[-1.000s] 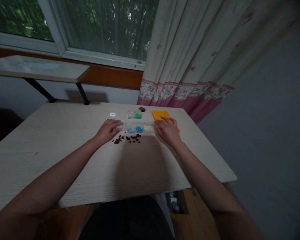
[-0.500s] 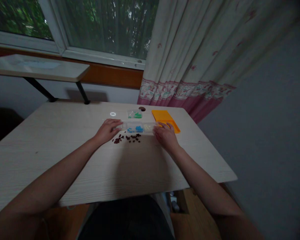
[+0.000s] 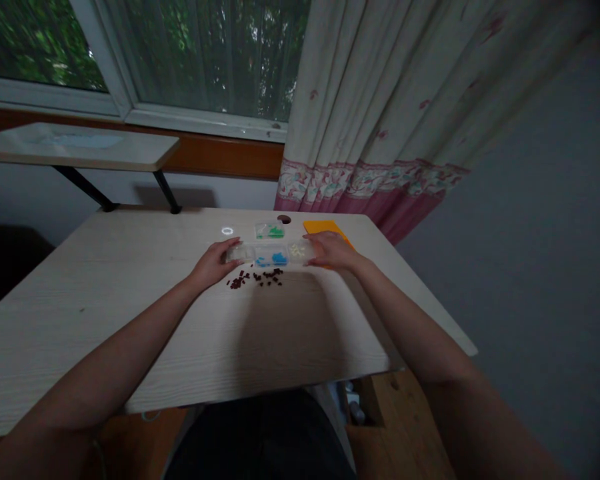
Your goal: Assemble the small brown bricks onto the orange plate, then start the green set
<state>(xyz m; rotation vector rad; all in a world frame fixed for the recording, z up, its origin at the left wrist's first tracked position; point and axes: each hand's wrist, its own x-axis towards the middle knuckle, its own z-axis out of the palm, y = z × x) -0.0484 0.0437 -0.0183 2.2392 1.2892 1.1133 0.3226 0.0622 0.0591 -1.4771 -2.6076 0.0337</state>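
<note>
A long clear compartment box [image 3: 273,253] with blue and pale yellow bits inside is held between both hands, just above the light wooden table [image 3: 130,313]. My left hand [image 3: 215,261] grips its left end, fingers curled round it. My right hand [image 3: 331,251] grips its right end. Several small dark red pieces [image 3: 257,277] lie scattered on the table right in front of the box.
A smaller clear box with green pieces [image 3: 269,231] sits behind the long box, beside a round cable hole [image 3: 283,219]. An orange flat tray [image 3: 323,227] lies under my right hand. A white ring [image 3: 227,231] lies further left. Curtain [image 3: 380,100] and window behind.
Both hands closed on the ends of the long box and raised it slightly off the table; my right hand shifted up over the orange tray.
</note>
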